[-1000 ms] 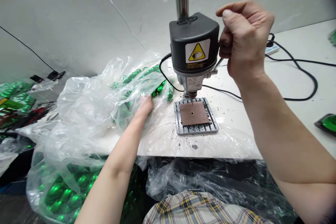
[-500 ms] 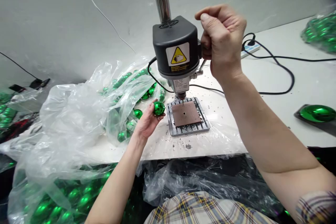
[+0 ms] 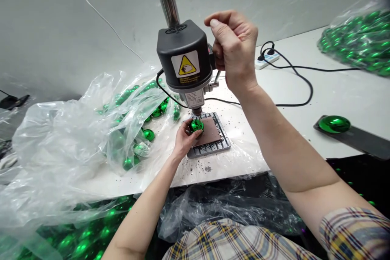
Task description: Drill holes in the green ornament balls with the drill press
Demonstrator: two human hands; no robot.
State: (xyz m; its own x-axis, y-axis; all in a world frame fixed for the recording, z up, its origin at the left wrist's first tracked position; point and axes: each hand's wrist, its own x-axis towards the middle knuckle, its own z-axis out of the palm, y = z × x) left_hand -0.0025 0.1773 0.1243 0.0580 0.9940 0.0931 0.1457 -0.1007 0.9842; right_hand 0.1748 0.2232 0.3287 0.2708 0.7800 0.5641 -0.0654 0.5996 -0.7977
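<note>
A small bench drill [image 3: 184, 64] with a black head stands on a white table [image 3: 335, 89]. My left hand [image 3: 183, 141] pinches a shiny green ball [image 3: 196, 125] and holds it on the brown pad of the slotted base plate [image 3: 217, 142], right under the drill chuck. My right hand [image 3: 234, 50] is closed in a fist around the drill's feed lever at the right side of the head. The lever itself is mostly hidden by my fingers.
A clear plastic bag [image 3: 100, 122] of green balls lies left of the drill. Another bag of balls [image 3: 359, 40] sits at the far right. A green dome on a dark strip [image 3: 334, 124] lies to the right. A black cable [image 3: 292, 73] and power strip run behind. More balls fill a bag below the table edge [image 3: 82, 231].
My left hand pulled a green ball out of the bag and carried it right, onto the pad under the chuck. My right hand stayed on the lever. The view shifted rightward.
</note>
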